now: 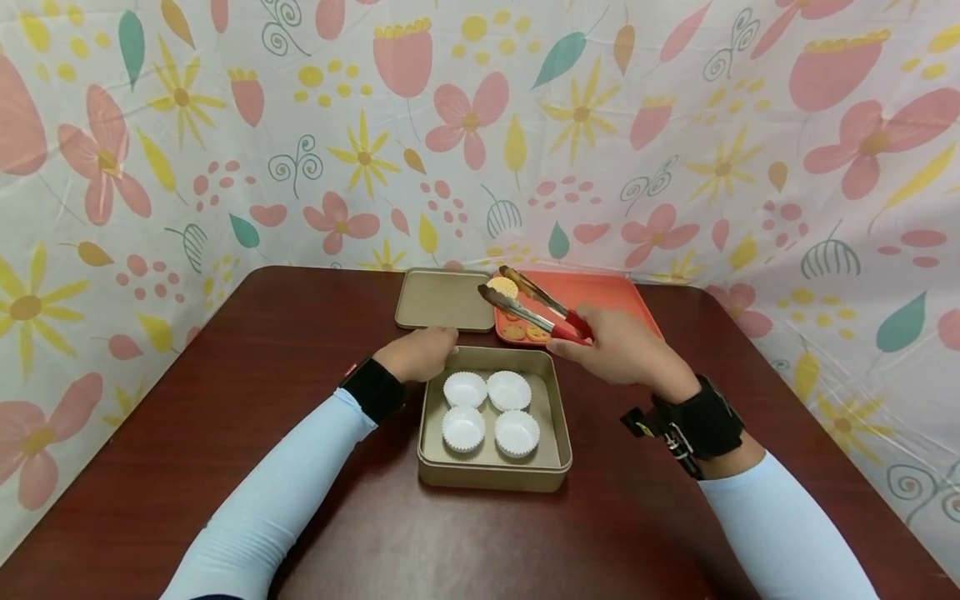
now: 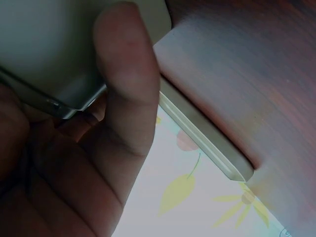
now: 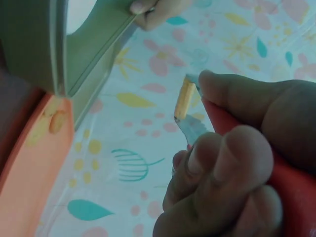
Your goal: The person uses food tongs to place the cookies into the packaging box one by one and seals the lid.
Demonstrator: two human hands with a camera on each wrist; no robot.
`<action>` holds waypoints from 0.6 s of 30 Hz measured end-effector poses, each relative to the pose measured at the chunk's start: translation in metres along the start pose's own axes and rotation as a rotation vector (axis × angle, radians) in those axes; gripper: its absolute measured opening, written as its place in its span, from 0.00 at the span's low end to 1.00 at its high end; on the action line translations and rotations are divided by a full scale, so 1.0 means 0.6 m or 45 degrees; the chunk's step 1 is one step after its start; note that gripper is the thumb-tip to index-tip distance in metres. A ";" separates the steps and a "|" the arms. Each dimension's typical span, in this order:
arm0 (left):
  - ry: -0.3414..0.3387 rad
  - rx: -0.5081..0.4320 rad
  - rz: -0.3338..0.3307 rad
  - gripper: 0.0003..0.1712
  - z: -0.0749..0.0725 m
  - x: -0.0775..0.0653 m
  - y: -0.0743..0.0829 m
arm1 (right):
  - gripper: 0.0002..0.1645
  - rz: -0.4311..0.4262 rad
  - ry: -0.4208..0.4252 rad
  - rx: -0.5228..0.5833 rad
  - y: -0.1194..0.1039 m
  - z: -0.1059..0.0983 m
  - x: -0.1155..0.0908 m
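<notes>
In the head view a square gold tin [image 1: 491, 477] holds several white paper baking cups [image 1: 463, 428]. My left hand [image 1: 418, 353] grips the tin at its far left corner; the left wrist view shows the thumb [image 2: 131, 74] against the metal wall. Metal tongs [image 1: 521, 312] with red handles are in my right hand [image 1: 626, 346], fingers curled round the handles. A round pale cookie [image 1: 503, 287] is pinched between the tong tips, above the near left part of the orange tray [image 1: 600, 290]. Seen edge-on in the right wrist view, the cookie [image 3: 185, 98] is thick and ridged.
More round cookies [image 1: 537, 333] lie on the orange tray, partly hidden by the tongs. A flat gold lid [image 1: 446, 298] lies left of that tray, behind the tin. All stand on a dark wooden table [image 1: 187, 433], with a flowered cloth [image 1: 360, 158] hanging behind.
</notes>
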State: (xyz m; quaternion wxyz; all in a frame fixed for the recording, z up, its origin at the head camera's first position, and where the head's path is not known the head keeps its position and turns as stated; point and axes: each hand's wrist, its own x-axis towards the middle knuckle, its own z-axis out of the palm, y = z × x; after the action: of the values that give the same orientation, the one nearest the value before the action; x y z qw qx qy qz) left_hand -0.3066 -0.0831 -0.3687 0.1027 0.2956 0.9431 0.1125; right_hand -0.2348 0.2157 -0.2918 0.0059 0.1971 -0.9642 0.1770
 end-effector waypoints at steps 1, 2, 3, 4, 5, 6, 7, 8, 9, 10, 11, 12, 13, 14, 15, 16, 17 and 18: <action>-0.002 0.000 -0.006 0.10 0.000 0.001 0.000 | 0.29 -0.015 -0.002 -0.007 -0.003 0.000 -0.003; -0.004 0.000 -0.008 0.10 0.001 0.002 0.000 | 0.30 -0.029 -0.005 -0.010 -0.006 0.001 -0.006; -0.004 0.003 -0.011 0.10 0.001 0.003 0.000 | 0.30 -0.040 -0.011 -0.012 -0.009 0.002 -0.009; -0.003 0.007 -0.011 0.10 0.001 0.003 -0.001 | 0.30 -0.048 -0.022 -0.012 -0.011 0.002 -0.012; 0.001 0.016 -0.002 0.10 0.002 0.005 -0.001 | 0.30 -0.055 -0.032 -0.018 -0.014 0.003 -0.015; 0.002 0.019 -0.001 0.10 0.003 0.005 -0.001 | 0.30 -0.058 -0.042 -0.021 -0.016 0.003 -0.018; 0.005 0.024 0.000 0.10 0.003 0.005 -0.001 | 0.30 -0.061 -0.053 -0.024 -0.018 0.004 -0.020; 0.009 0.018 0.000 0.10 0.003 0.005 -0.002 | 0.30 -0.062 -0.065 -0.022 -0.019 0.004 -0.022; 0.014 0.015 0.001 0.10 0.004 0.005 -0.002 | 0.30 -0.066 -0.074 -0.023 -0.021 0.004 -0.024; 0.018 0.013 0.004 0.11 0.004 0.005 -0.001 | 0.30 -0.071 -0.082 -0.028 -0.022 0.004 -0.026; 0.021 0.007 0.004 0.12 0.005 0.006 -0.001 | 0.30 -0.079 -0.085 -0.033 -0.023 0.004 -0.028; 0.018 -0.004 -0.008 0.13 0.005 0.005 -0.001 | 0.30 -0.086 -0.089 -0.037 -0.023 0.005 -0.029; 0.020 -0.011 -0.011 0.14 0.005 0.005 0.000 | 0.29 -0.094 -0.093 -0.042 -0.024 0.006 -0.030; 0.018 -0.011 -0.011 0.15 0.005 0.005 0.000 | 0.28 -0.101 -0.095 -0.047 -0.024 0.007 -0.031; 0.016 0.001 -0.008 0.15 0.005 0.005 0.000 | 0.28 -0.110 -0.096 -0.053 -0.024 0.008 -0.033; 0.012 0.009 -0.008 0.15 0.004 0.005 0.000 | 0.27 -0.119 -0.096 -0.059 -0.024 0.010 -0.034; 0.011 0.020 -0.008 0.15 0.004 0.006 0.000 | 0.27 -0.127 -0.096 -0.062 -0.024 0.011 -0.035; 0.010 0.033 -0.007 0.14 0.004 0.006 0.001 | 0.26 -0.133 -0.102 -0.062 -0.025 0.012 -0.036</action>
State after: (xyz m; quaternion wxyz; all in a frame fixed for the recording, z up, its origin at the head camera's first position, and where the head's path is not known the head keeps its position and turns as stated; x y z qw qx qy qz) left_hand -0.3088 -0.0804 -0.3712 0.0956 0.2937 0.9457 0.1010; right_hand -0.2088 0.2087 -0.2952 -0.0186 0.2538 -0.9562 0.1447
